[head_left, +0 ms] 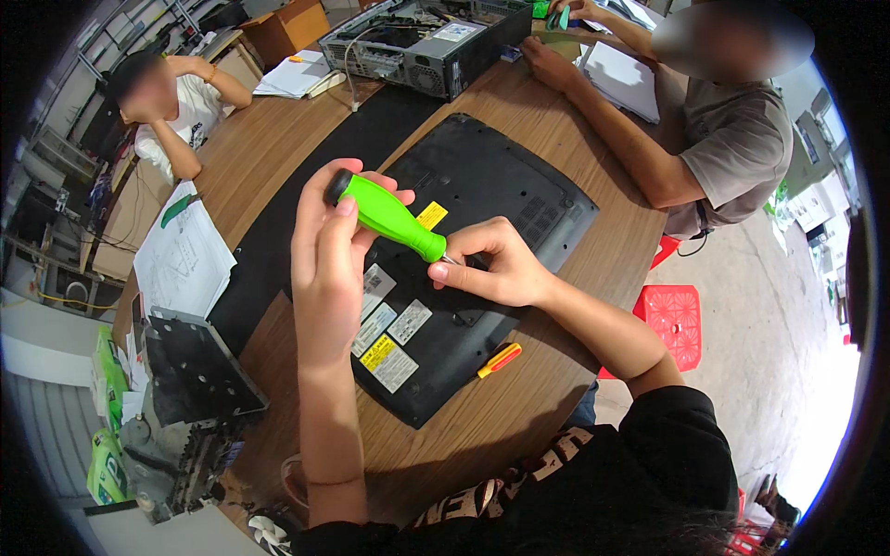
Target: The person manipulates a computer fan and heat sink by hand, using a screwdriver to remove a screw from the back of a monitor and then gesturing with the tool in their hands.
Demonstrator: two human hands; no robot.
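A screwdriver with a thick bright green handle and dark end cap [394,221] is held above a black laptop [464,176]. The laptop lies underside up on the wooden table, with white and yellow labels on it. My left hand [334,236] is closed around the handle near its cap, fingers curled on both sides. With thumb and forefinger, my right hand [496,264] pinches the metal shaft just below the handle. The screwdriver's tip is hidden by my right fingers. A small yellow and red screwdriver handle [501,360] rests by the laptop's near edge.
An opened computer case [436,46] stands at the far side. Papers [185,246] and a dark metal panel [199,366] are on the left. One person [190,111] sits far left; another [723,139] sits right with arms on the table. A red stool [672,324] stands at right.
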